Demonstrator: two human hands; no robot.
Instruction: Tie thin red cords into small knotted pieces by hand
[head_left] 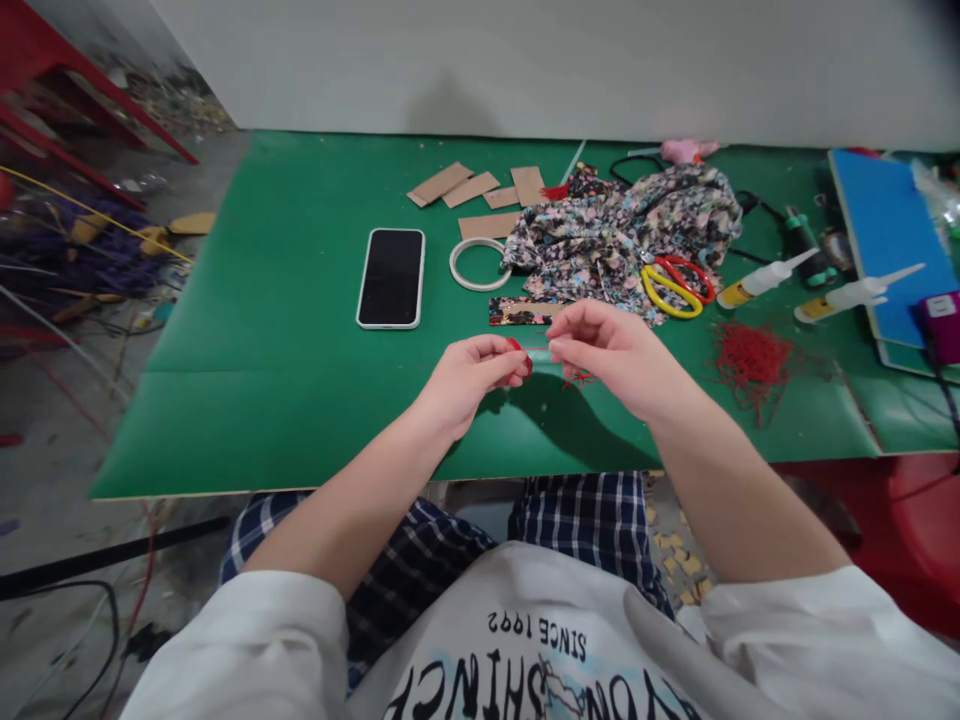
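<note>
My left hand [474, 375] is closed in a pinch on a small bundle of red thread [528, 362], which shows at the fingertips. A thin red strand appears to run from it to my right hand [611, 355], whose thumb and forefinger are pinched together over the table. Below those right fingers show a few loose red thread ends [577, 379]; whether they hang or lie on the table I cannot tell. Just beyond the hands lies a floral fabric strip [517, 311] with a piece of cardboard on it. To the right is a tangled pile of red thread [752, 362].
On the green table [300, 400] lie a phone [391, 279], a roll of tape [454, 265], several cardboard pieces [441, 184], crumpled floral fabric [637, 220] and scissors [670, 291]. Two glue bottles [757, 285] and a blue board [892, 240] are at the right. A white wall [525, 70] borders the back.
</note>
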